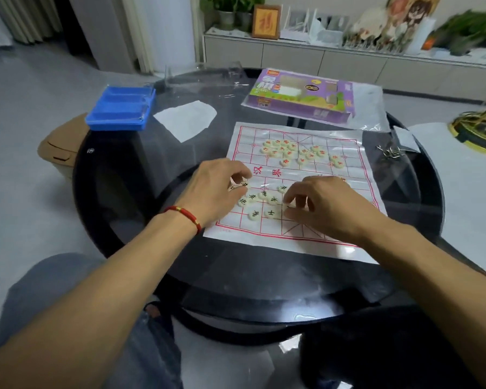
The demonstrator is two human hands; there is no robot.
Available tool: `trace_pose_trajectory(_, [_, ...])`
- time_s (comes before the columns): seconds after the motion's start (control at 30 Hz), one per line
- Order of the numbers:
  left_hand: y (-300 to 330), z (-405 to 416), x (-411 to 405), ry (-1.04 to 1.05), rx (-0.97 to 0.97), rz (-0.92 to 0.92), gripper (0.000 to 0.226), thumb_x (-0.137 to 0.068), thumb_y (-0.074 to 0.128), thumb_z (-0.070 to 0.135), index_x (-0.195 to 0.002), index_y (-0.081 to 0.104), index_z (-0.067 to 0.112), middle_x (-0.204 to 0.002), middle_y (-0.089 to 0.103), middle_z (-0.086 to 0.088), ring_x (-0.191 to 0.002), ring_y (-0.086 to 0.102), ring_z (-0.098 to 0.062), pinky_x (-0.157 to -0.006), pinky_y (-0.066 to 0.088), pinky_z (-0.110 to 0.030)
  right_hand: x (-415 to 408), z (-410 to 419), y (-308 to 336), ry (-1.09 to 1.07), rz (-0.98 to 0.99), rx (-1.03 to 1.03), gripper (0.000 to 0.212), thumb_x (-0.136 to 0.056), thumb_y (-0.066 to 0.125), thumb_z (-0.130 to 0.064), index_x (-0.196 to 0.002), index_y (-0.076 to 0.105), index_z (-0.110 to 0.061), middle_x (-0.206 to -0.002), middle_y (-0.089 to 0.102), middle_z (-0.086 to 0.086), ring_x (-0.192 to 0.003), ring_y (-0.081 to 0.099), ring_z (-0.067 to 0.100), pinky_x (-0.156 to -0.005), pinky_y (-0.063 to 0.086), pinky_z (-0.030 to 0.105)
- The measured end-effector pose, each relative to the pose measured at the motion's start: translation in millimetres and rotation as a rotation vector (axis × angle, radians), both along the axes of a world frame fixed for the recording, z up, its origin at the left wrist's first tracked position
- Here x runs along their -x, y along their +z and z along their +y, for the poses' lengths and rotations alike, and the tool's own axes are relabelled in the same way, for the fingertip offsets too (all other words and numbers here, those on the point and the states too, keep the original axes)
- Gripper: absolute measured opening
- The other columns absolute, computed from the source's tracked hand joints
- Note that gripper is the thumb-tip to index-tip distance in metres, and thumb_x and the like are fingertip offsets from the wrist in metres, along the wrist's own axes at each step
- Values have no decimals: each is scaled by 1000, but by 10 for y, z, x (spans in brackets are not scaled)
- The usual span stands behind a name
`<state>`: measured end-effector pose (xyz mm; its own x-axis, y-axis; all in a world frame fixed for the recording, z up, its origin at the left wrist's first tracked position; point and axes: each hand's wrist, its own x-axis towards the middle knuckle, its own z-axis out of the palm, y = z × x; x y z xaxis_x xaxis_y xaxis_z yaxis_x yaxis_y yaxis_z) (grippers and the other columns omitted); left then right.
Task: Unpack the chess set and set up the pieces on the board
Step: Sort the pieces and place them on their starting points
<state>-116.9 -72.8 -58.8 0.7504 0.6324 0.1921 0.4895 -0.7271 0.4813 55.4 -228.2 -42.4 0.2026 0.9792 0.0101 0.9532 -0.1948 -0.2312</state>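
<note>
At the far left of the round dark glass table (118, 175), a blue plastic compartment tray (120, 108) sits right at the rim, slightly overhanging it; I can't tell whether anything lies in its sections. Just right of it lies a loose white sheet of paper (186, 119), with bare glass around it.

Moving right, the left hand (213, 189), a red cord bracelet (184, 214) on its wrist, rests at the left edge of the white plastic board sheet with red grid lines (345, 242). Its fingers are curled onto a cream round piece with black lettering (244, 185); whether it truly pinches that piece is unclear. A scatter of black-lettered cream pieces (264, 203) lies on the near half of the board between both hands. The right hand (328, 206) hovers low over the near-middle squares, fingertips bent down onto something small that I cannot make out.

On the far half, a cluster of red-lettered cream pieces (295, 151) sits bunched together. Beyond the board lies the purple cardboard game box (300, 95), flat on a clear plastic wrapper; its contents don't show.

At the far right, a small heap of metal clips (389, 153) lies near the table's rim. The near side of the table, between board and edge, is open glass.
</note>
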Motion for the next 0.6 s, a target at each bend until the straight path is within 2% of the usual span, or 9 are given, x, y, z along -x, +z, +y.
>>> trace_pose_trajectory(0.07, [-29,4,-51,18,17,11,27,-93,70,26,-119,69,27,-108,64,12,-85,55,-3,-73,36,-7,-18,4,-38,3,-19,-7,22,-95,67,-37,-115,70,-28,-97,61,-11,-78,53,8,-63,37,15])
trace_pose_trajectory(0.2, [-81,-1,-121,33,43,44,27,-93,70,26,-120,69,27,-108,65,11,-83,54,-2,-75,40,-10,-25,-22,-66,23,-10,7,26,-94,65,-42,-116,69,-27,-102,64,-5,-82,55,12,-71,47,27])
trace_pose_trajectory(0.3, [-89,0,-154,36,34,35,25,-92,70,26,-118,70,27,-101,62,13,-76,52,3,-67,33,-3,-75,-60,-14,13,45,-63,24,-96,62,-40,-111,71,-24,-99,66,-6,-74,53,5,-67,43,23])
trace_pose_trajectory(0.37, [-89,5,-180,38,36,25,25,-92,70,26,-117,70,27,-103,64,12,-77,53,2,-68,35,-4,-161,-82,35,-12,61,-136,19,-97,62,-34,-106,74,-21,-95,67,-6,-72,54,3,-66,42,21])
trace_pose_trajectory(0.5, [-104,8,-194,26,81,37,28,-94,68,29,-122,67,29,-107,65,13,-84,57,-2,-68,38,-8,-393,-135,39,-106,69,-105,17,-98,62,-25,-110,73,-19,-103,71,-5,-82,61,9,-67,44,15])
trace_pose_trajectory(0.6, [-157,26,-146,24,88,28,31,-99,59,24,-130,61,30,-113,66,11,-87,57,-1,-68,36,-6,-536,-183,-14,-211,32,-104,22,-97,61,-25,-117,72,-22,-114,72,-2,-93,65,15,-79,58,35])
